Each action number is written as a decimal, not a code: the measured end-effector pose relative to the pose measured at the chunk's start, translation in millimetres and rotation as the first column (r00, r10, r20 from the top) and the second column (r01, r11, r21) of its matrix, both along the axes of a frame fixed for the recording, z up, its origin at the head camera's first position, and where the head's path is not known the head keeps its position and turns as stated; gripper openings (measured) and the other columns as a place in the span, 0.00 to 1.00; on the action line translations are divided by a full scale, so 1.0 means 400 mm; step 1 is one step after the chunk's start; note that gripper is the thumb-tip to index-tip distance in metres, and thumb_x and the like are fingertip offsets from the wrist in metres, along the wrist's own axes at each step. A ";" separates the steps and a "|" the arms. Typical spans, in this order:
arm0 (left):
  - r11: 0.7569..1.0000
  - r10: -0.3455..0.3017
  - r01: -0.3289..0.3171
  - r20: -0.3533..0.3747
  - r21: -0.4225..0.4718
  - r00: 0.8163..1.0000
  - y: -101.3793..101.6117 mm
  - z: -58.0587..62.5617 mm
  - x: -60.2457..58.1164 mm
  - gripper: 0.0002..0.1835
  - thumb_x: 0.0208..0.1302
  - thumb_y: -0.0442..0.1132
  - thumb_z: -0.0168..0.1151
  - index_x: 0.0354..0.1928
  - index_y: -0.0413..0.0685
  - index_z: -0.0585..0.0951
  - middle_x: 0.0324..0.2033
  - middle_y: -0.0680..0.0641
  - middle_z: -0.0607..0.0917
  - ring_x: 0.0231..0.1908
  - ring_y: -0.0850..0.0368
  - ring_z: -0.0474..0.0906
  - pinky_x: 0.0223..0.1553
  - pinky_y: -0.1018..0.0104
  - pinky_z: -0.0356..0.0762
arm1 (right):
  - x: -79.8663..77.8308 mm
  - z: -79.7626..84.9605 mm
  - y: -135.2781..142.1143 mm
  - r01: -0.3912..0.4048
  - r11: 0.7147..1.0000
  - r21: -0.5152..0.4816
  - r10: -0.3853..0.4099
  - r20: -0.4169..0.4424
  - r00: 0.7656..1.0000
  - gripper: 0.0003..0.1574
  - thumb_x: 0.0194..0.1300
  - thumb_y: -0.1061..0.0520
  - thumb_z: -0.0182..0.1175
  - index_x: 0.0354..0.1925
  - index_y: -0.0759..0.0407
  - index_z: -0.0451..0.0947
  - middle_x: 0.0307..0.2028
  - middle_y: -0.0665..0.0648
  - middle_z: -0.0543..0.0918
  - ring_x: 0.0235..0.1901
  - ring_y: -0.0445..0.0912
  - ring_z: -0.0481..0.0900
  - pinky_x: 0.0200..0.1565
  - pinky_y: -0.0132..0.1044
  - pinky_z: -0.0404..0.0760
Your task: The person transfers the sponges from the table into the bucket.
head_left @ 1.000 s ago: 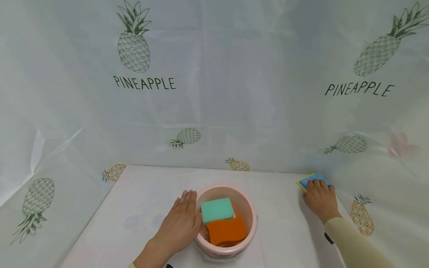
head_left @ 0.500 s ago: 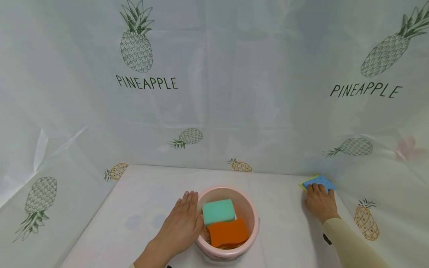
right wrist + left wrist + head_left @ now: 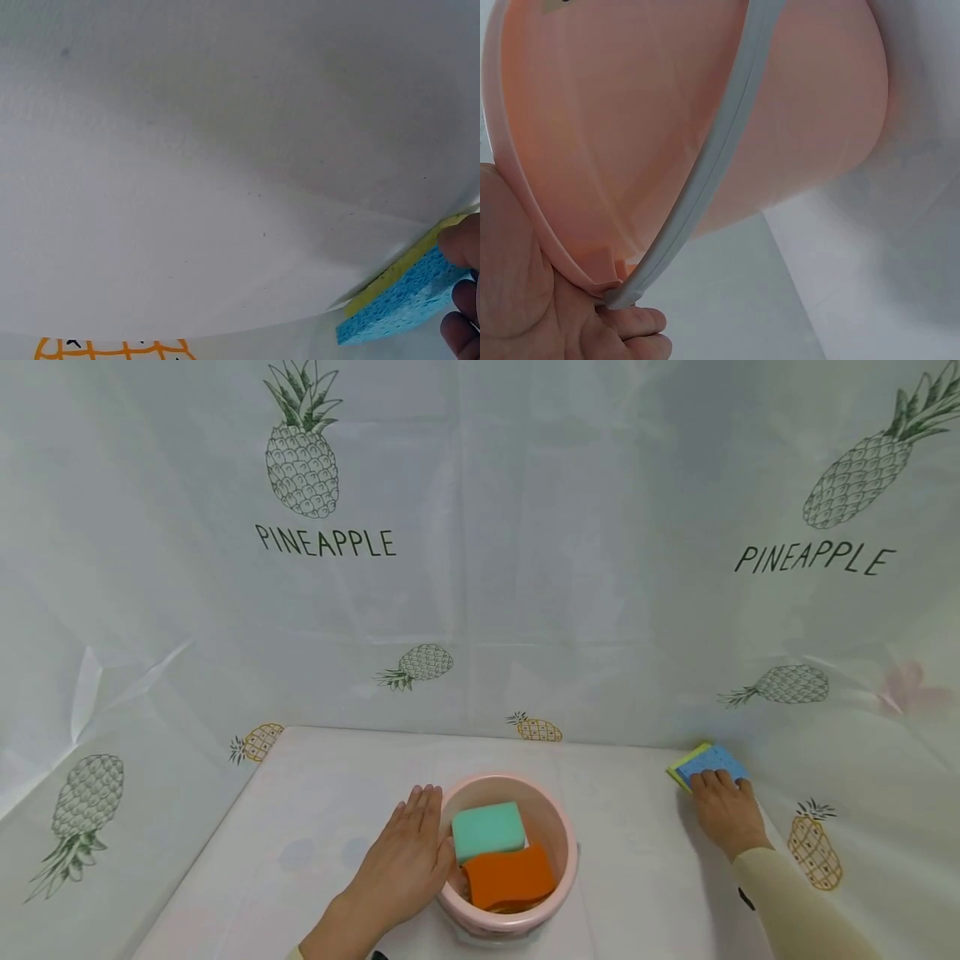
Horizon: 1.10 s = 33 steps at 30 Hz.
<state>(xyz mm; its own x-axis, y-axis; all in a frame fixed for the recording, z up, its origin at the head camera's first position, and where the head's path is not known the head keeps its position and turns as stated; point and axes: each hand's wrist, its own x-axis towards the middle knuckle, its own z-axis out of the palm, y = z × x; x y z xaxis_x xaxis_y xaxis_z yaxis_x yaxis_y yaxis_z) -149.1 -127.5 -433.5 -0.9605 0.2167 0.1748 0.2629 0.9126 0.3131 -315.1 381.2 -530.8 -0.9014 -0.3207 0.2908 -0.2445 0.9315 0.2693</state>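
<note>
At the table's far right corner, my right hand holds a blue sponge layered with yellow. Its fingertips lie over the blue side; in the right wrist view the thumb and curled fingers are at the end of the sponge. My left hand lies with straight fingers along the left rim of a pink bucket. The left wrist view has the palm against the rim, beside the joint of the bucket's grey handle. Inside the bucket are a mint-green sponge and a wavy orange sponge.
A pale cloth covers the table, whose far edge meets a hanging sheet printed with pineapples. The sheet also rises along the left and right sides, close to my right hand.
My right hand has shifted slightly toward me and to the right along the sponge, so more of its blue top shows. My left hand and the bucket stay put.
</note>
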 end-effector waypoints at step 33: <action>1.000 0.002 -0.002 -0.005 0.010 1.000 0.000 -0.001 -0.003 0.34 0.75 0.51 0.44 0.73 0.35 0.59 0.73 0.39 0.62 0.74 0.44 0.53 0.72 0.45 0.56 | 0.004 -0.009 -0.002 0.255 0.938 -0.235 -0.264 -0.005 0.965 0.42 0.64 0.31 0.57 0.24 0.70 0.63 0.24 0.68 0.68 0.34 0.66 0.67 0.32 0.65 0.64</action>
<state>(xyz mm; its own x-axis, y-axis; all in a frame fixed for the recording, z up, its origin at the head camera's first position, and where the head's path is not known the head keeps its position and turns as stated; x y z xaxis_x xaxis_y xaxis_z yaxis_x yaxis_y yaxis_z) -150.1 -127.4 -433.8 -0.9600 0.2132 0.1813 0.2627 0.9099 0.3210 -313.5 380.3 -534.4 -0.9318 0.0022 0.3629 0.0196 0.9988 0.0442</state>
